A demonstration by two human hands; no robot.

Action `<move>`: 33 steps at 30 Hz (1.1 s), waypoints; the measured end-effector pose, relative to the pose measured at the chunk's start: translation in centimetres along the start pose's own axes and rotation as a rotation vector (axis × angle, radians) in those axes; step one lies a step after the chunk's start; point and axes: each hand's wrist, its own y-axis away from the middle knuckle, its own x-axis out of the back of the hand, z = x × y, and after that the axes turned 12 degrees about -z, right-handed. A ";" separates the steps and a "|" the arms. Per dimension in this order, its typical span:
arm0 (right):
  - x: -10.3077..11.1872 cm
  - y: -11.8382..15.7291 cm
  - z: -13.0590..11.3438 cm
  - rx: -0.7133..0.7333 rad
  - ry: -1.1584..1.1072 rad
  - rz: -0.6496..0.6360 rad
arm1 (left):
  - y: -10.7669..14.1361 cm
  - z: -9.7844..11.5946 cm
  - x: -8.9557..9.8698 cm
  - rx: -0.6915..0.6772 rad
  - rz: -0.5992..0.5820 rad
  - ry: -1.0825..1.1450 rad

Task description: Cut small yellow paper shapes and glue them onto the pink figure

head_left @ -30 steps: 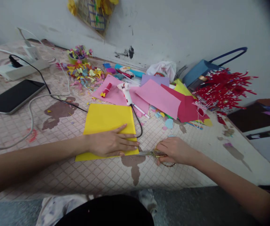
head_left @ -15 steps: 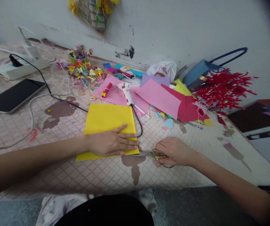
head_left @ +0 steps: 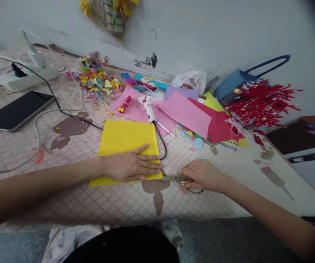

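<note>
A bright yellow sheet of paper [head_left: 127, 137] lies on the patterned tablecloth in front of me. My left hand [head_left: 130, 166] rests flat on its lower right part, fingers stretched toward the right edge. Just right of the sheet, my right hand [head_left: 203, 175] is closed around the handles of gold-handled scissors [head_left: 177, 178]. Their blades point left at the sheet's lower right corner; whether they touch or overlap the paper is hard to make out. The black cord of a white glue gun [head_left: 147, 107] passes by the sheet's right edge.
Pink paper [head_left: 186, 113], red paper [head_left: 216, 126] and paper scraps [head_left: 99, 84] lie at the back. Red fuzzy stems [head_left: 256, 106] stand beside a blue bag [head_left: 232, 84]. A tablet [head_left: 17, 111], a power strip [head_left: 27, 78] and cables are at the left.
The scissors' handles have shifted very slightly in my right hand. My left hand and the yellow paper stay in place.
</note>
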 end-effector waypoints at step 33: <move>0.5 -0.8 -1.0 -0.032 -0.090 -0.056 | 0.0 0.0 0.1 0.003 -0.006 -0.017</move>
